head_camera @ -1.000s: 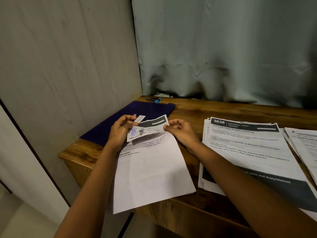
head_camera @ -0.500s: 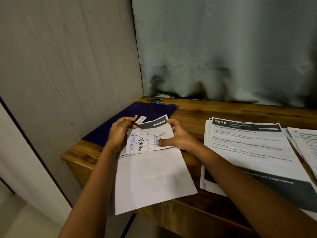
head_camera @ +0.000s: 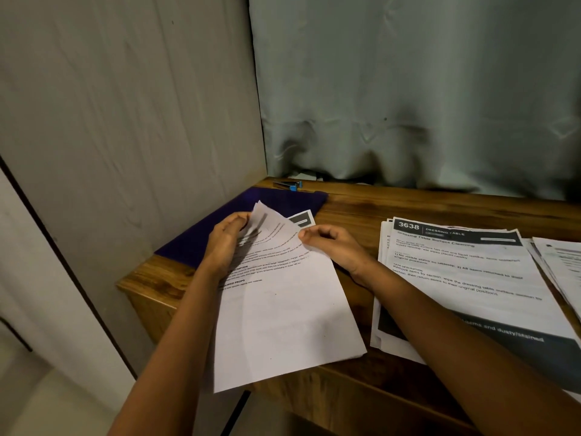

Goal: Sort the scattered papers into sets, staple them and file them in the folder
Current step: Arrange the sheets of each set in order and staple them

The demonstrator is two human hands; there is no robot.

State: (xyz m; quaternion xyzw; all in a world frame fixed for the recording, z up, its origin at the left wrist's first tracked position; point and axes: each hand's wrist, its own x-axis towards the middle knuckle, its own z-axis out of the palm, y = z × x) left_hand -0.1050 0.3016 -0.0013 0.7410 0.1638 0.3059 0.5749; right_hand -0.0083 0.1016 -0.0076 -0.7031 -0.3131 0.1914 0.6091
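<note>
A set of white printed sheets [head_camera: 283, 316] lies at the table's front left, hanging over the front edge. My left hand [head_camera: 224, 243] grips its top left corner, where a sheet curls upward. My right hand [head_camera: 330, 245] pinches the top right edge of the same sheets. Under their far end lies a dark blue folder [head_camera: 283, 199], closed and flat. A small blue stapler [head_camera: 289, 185] sits just behind the folder by the curtain. A stack of printed papers [head_camera: 456, 278] headed "3638" lies to the right.
The wooden table [head_camera: 408, 206] stands in a corner, with a panelled wall on the left and a grey curtain [head_camera: 408, 105] behind. More papers [head_camera: 562, 262] overlap at the far right edge. The floor drops away below the table's left end.
The folded-back top part with handwriting has been flipped flat, so the printed text side now faces up. Both hands stayed at the top corners; my right hand moved slightly right.
</note>
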